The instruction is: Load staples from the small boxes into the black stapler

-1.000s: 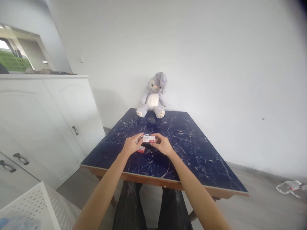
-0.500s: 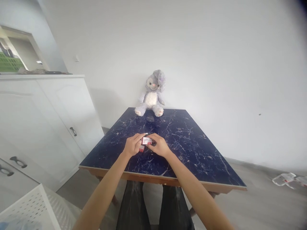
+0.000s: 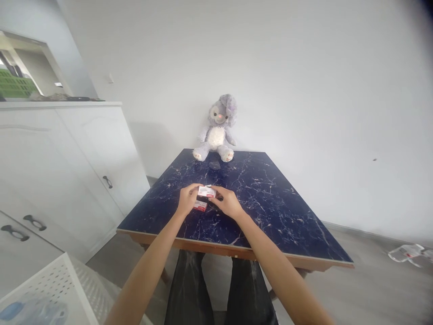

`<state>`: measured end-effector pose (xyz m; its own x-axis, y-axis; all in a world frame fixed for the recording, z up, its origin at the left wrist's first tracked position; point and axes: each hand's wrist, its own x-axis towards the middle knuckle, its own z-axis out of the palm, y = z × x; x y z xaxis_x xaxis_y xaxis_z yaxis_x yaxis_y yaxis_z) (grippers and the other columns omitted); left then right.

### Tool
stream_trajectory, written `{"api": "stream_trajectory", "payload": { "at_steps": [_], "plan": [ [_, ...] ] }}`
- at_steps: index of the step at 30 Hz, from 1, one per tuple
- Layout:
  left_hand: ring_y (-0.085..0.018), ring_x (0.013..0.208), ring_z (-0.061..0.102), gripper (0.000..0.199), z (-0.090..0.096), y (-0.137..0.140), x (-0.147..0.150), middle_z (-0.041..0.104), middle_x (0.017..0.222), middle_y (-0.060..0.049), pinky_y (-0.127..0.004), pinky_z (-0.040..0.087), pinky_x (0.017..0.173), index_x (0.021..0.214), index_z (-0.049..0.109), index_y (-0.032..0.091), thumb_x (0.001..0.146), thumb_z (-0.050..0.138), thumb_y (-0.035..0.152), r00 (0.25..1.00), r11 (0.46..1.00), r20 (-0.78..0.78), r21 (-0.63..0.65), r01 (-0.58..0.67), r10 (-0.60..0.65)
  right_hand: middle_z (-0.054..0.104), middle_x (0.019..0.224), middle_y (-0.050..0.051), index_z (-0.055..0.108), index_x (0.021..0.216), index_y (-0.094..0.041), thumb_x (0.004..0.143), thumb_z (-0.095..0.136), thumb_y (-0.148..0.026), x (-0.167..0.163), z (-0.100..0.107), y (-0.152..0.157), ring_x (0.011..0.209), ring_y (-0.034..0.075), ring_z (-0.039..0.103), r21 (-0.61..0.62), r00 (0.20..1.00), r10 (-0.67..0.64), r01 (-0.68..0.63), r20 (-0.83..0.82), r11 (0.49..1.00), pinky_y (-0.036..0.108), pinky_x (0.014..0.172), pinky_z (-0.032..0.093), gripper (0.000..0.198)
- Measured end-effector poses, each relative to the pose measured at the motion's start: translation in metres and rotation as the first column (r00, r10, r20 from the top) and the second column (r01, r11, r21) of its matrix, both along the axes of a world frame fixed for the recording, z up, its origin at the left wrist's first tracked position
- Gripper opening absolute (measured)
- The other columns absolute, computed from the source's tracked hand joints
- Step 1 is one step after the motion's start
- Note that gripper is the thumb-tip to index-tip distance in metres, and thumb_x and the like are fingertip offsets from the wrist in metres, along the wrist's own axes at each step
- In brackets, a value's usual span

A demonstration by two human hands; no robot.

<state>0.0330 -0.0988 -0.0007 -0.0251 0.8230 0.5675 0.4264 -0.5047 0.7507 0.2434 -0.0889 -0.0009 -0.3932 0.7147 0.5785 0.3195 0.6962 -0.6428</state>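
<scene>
Between my two hands, a small white and red box (image 3: 206, 192) is held just above the dark blue marbled table (image 3: 264, 212). My left hand (image 3: 187, 198) grips its left end between thumb and fingers. At the other end, my right hand (image 3: 227, 201) pinches the box with thumb below and fingers on top. A second white and red box (image 3: 200, 206) lies on the tabletop just below the held one, near my left thumb. The print on both boxes is too small to read.
A grey-lilac plush toy (image 3: 216, 131) sits at the table's far edge against the wall. White cabinets (image 3: 67, 171) stand on the left. A white perforated basket (image 3: 67, 275) with plastic bottles is at lower left. Clear plastic bottles (image 3: 406, 253) lie on the floor at right.
The held box has turned and risen slightly, so more of its white face shows. My left fingers have drawn back to its end, uncovering more of the lower box. The view has shifted slightly.
</scene>
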Motion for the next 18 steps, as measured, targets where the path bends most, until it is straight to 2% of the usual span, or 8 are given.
{"api": "stream_trajectory", "payload": {
  "at_steps": [2,4,6,9,12,15,18],
  "plan": [
    [-0.015,0.060,0.061,0.030,0.000,0.004,0.000,0.070,0.074,-0.003,-0.025,0.045,0.056,0.099,0.073,0.018,0.084,0.047,0.021,0.995,0.997,0.100,-0.072,0.025,-0.018,0.071,0.117,0.008,0.062,0.130,-0.026,0.085,0.070,-0.034,0.000,0.000,0.000,0.085,0.020,0.070,-0.012,1.000,-0.020,0.020,-0.009,1.000,0.036,0.083,0.057,0.047],
    [-0.012,0.047,0.051,0.029,-0.001,0.007,0.000,0.060,0.058,0.001,-0.023,0.039,0.048,0.101,0.071,0.018,0.083,0.048,0.023,0.985,0.990,0.171,-0.133,0.054,-0.031,0.072,0.113,0.008,0.063,0.130,-0.026,0.084,0.071,-0.035,0.000,0.001,0.000,0.083,0.020,0.070,-0.034,0.999,-0.030,0.030,-0.014,0.999,0.036,0.082,0.057,0.047],
    [-0.011,0.043,0.045,0.027,-0.001,0.011,-0.002,0.051,0.052,0.004,-0.022,0.037,0.046,0.103,0.069,0.018,0.084,0.050,0.025,0.973,0.986,0.226,-0.151,0.076,-0.040,0.074,0.106,0.007,0.064,0.127,-0.026,0.083,0.071,-0.037,0.000,0.002,0.000,0.079,0.020,0.070,-0.067,0.999,-0.039,0.038,-0.021,0.997,0.035,0.079,0.057,0.046],
    [-0.010,0.044,0.045,0.026,-0.004,0.017,-0.006,0.049,0.053,0.005,-0.021,0.038,0.047,0.103,0.068,0.018,0.086,0.053,0.031,0.950,0.986,0.311,-0.143,0.084,-0.036,0.074,0.095,0.005,0.067,0.122,-0.025,0.083,0.072,-0.037,0.001,0.005,0.000,0.074,0.019,0.070,-0.090,0.997,-0.073,0.069,-0.037,0.994,0.034,0.076,0.058,0.041],
    [-0.008,0.046,0.046,0.031,-0.007,0.020,-0.009,0.058,0.067,0.001,-0.021,0.037,0.044,0.102,0.067,0.017,0.088,0.052,0.040,0.924,0.987,0.383,-0.139,0.076,-0.017,0.074,0.093,0.004,0.068,0.118,-0.025,0.083,0.071,-0.036,0.004,0.007,0.000,0.075,0.019,0.070,-0.081,0.992,-0.109,0.104,-0.065,0.991,0.034,0.076,0.057,0.037],
    [-0.009,0.049,0.052,0.042,-0.009,0.018,-0.007,0.065,0.079,-0.004,-0.021,0.037,0.043,0.114,0.066,0.017,0.092,0.047,0.048,0.940,0.978,0.339,-0.178,0.112,-0.046,0.074,0.096,0.004,0.068,0.118,-0.025,0.083,0.070,-0.035,0.006,0.006,0.001,0.078,0.020,0.070,-0.065,0.991,-0.104,0.099,-0.082,0.993,0.034,0.077,0.057,0.036],
    [-0.010,0.049,0.052,0.045,-0.009,0.011,-0.003,0.066,0.072,-0.002,-0.020,0.039,0.046,0.123,0.062,0.018,0.093,0.048,0.048,0.977,0.972,0.192,-0.196,0.129,-0.090,0.073,0.099,0.004,0.067,0.119,-0.025,0.084,0.069,-0.035,0.005,0.004,0.002,0.078,0.018,0.069,-0.035,0.995,-0.067,0.064,-0.074,0.997,0.033,0.078,0.056,0.036]
  ]
}}
